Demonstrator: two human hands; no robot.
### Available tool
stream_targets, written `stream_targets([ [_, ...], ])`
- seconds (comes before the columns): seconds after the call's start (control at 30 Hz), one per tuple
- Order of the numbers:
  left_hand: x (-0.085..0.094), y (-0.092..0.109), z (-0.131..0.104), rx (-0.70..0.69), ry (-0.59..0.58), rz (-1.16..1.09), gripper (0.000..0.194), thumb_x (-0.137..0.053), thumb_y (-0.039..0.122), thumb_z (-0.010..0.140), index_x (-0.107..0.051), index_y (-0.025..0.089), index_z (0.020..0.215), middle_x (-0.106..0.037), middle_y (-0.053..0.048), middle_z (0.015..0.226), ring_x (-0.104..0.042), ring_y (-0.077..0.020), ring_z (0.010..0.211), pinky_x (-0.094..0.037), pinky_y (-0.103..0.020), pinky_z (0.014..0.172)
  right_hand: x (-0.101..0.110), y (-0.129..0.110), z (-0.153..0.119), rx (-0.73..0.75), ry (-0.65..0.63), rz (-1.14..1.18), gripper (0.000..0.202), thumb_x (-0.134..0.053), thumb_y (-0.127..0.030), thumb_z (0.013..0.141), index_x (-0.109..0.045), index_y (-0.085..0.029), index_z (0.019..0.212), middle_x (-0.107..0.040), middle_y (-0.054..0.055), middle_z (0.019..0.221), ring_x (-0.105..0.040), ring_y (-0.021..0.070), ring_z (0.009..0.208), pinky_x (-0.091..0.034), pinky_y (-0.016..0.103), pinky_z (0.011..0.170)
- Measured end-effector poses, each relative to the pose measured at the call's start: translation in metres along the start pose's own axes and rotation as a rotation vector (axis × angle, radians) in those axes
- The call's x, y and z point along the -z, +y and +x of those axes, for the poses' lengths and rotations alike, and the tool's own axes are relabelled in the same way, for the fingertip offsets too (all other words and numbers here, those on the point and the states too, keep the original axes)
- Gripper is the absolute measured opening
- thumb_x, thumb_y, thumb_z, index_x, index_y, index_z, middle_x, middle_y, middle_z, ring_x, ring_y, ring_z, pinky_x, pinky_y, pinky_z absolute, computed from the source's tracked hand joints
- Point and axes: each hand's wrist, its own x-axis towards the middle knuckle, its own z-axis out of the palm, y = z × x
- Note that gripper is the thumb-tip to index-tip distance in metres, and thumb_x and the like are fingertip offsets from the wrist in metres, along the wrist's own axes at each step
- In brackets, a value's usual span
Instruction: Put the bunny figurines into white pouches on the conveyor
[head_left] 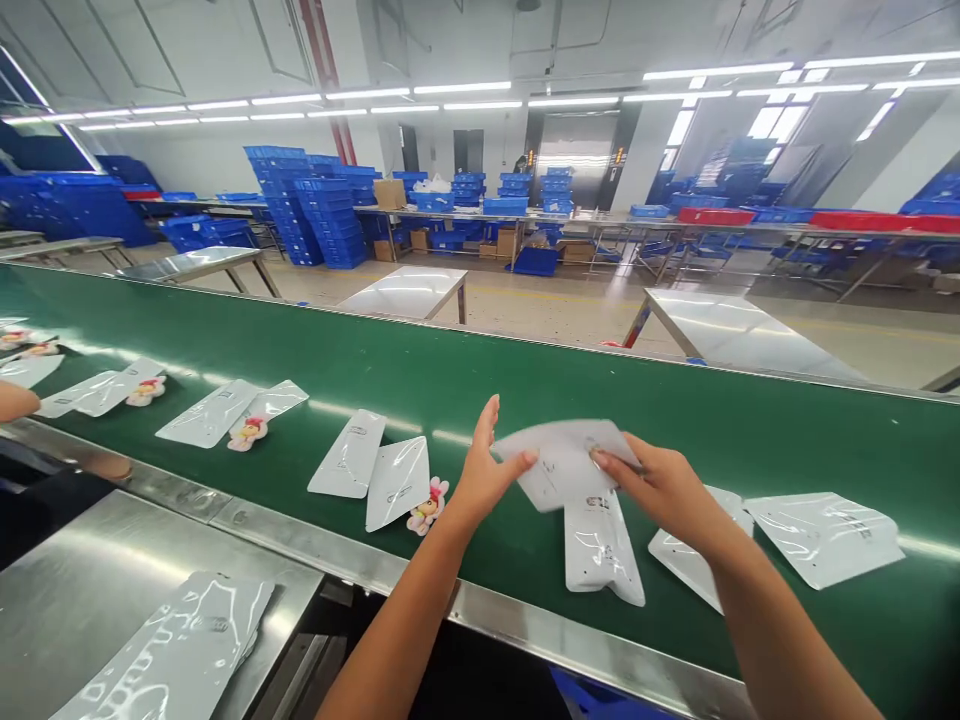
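Observation:
Above the green conveyor belt (517,380) I hold a white plastic pouch (566,455), slightly blurred. My right hand (652,485) pinches its right end, thumb on top. My left hand (487,465) has its thumb over the pouch's left end, with the fingers upright behind that edge. Just below hangs no gap that I can judge to another white pouch (600,550) on the belt. Left of my left hand lie two white pouches, the nearer one (397,480) beside a cartoon-figure piece (427,507). Two more pouches, one partly behind my right forearm, the other farther right (829,535), lie flat.
More pouches (208,413) with cartoon pieces (247,432) lie along the belt leftward. Another person's hand (16,402) is at the left edge. A stack of pouches (187,640) lies on a metal table (82,570). Blue crates (281,200) stand beyond the belt.

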Motion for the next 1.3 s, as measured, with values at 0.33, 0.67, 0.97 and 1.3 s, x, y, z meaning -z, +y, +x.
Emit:
stream_targets([
  [0.33, 0.053, -0.003, -0.098, 0.492, -0.263, -0.191, 0.046, -0.056, 0.052, 0.078, -0.065, 0.013, 0.102, -0.066, -0.007, 0.09, -0.059, -0.0234, 0.089, -0.044, -0.034, 0.082, -0.061, -0.047, 0.028, 0.155, -0.564, 0.291, 0.03, -0.044, -0.047, 0.089, -0.06, -0.022, 0.093, -0.06, 0.0, 0.071, -0.053, 0.013, 0.061, -0.041, 0.022, 0.053],
  [0.67, 0.07, -0.025, -0.115, 0.511, 0.051, -0.315, 0.053, -0.078, 0.049, 0.055, -0.065, 0.007, 0.084, -0.063, -0.008, 0.07, -0.056, -0.0202, 0.069, -0.043, -0.03, 0.067, -0.151, -0.054, 0.07, -0.073, -0.456, 0.356, 0.026, -0.051, -0.039, 0.083, -0.056, -0.019, 0.067, -0.058, 0.001, 0.056, -0.052, 0.0128, 0.046, -0.04, 0.024, 0.044],
  [0.97, 0.065, -0.016, -0.106, 0.444, -0.05, -0.173, 0.038, -0.076, 0.035, 0.057, -0.063, 0.012, 0.085, -0.063, -0.003, 0.075, -0.052, -0.0162, 0.069, -0.041, -0.025, 0.064, -0.051, -0.086, 0.026, -0.066, 0.009, 0.413, 0.03, -0.049, -0.048, 0.087, -0.054, -0.02, 0.077, -0.058, -0.002, 0.062, -0.052, 0.0111, 0.053, -0.042, 0.021, 0.049],
  [1.3, 0.074, -0.004, -0.096, 0.386, -0.249, -0.146, 0.041, -0.072, 0.03, 0.065, -0.059, 0.014, 0.1, -0.059, -0.001, 0.082, -0.048, -0.0144, 0.072, -0.036, -0.022, 0.064, -0.063, -0.108, 0.003, 0.235, -0.261, 0.003, 0.029, -0.045, -0.034, 0.092, -0.065, -0.021, 0.074, -0.054, 0.003, 0.117, -0.048, 0.02, 0.108, -0.04, 0.033, 0.089],
])
